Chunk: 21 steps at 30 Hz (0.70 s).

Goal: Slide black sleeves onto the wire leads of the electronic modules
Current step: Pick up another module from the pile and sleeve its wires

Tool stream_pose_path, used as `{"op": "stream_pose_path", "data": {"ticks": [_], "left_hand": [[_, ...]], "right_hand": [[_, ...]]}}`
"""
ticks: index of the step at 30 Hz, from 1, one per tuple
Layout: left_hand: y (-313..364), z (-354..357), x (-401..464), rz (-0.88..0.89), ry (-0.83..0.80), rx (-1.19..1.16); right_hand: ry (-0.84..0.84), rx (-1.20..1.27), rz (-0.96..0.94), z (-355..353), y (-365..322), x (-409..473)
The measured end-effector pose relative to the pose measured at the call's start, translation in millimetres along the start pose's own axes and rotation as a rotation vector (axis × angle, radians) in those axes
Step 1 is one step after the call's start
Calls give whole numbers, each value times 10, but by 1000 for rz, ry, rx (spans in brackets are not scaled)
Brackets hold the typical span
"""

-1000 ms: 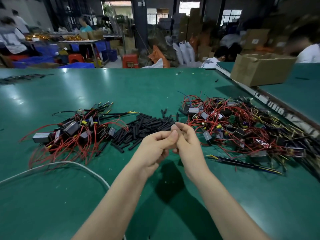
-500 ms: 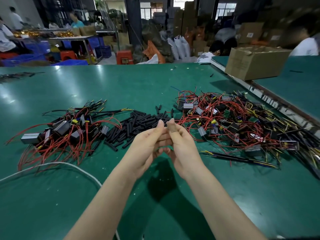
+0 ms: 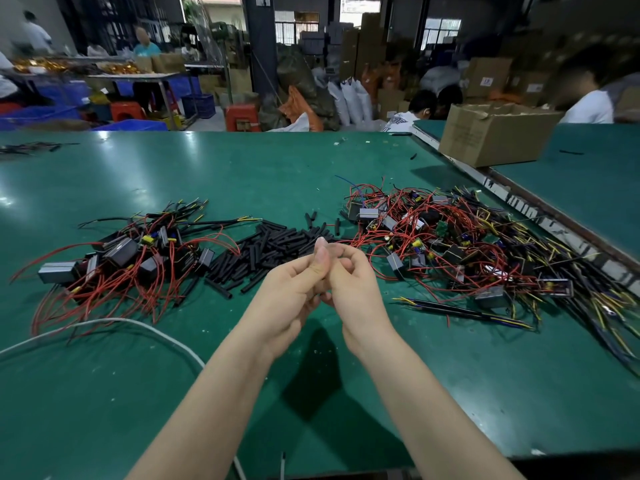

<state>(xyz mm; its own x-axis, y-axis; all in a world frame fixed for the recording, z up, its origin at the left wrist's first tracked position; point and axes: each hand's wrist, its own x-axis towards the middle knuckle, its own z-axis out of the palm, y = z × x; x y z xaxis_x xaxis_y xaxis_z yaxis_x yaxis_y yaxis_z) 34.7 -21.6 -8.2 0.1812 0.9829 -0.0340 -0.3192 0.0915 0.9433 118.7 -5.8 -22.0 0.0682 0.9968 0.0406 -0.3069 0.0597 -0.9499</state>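
My left hand (image 3: 289, 292) and my right hand (image 3: 351, 284) meet above the green table (image 3: 242, 168), fingertips touching, fingers curled. I see no sleeve or wire between them. Just beyond the hands lies a heap of short black sleeves (image 3: 273, 242). To its left is a pile of grey modules with red leads (image 3: 128, 261), some leads covered in black sleeves. A bigger tangle of modules with red and yellow wires (image 3: 460, 244) lies to the right.
A sleeved wire bundle (image 3: 464, 311) lies right of my hands. A white cable (image 3: 138, 323) curves across the near left. A cardboard box (image 3: 495, 133) stands on the neighbouring table behind a metal rail (image 3: 554, 220). People sit at the back.
My hands stay pressed together in the same place; the fingers have shifted slightly, with the left thumb now pointing up against the right forefinger. The view has tilted a little.
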Motion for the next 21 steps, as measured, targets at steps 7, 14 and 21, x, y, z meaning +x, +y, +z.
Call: {"op": "stream_pose_path", "data": {"ticks": [7, 14, 21], "left_hand": [[-5, 6, -75, -95, 52, 90], [-34, -36, -132, -287, -29, -222], [-46, -151, -176, -322, -71, -278]], "right_hand": [[-3, -55, 20, 4, 13, -99], [90, 10, -90, 34, 113, -158], [79, 117, 102, 73, 67, -224]]}}
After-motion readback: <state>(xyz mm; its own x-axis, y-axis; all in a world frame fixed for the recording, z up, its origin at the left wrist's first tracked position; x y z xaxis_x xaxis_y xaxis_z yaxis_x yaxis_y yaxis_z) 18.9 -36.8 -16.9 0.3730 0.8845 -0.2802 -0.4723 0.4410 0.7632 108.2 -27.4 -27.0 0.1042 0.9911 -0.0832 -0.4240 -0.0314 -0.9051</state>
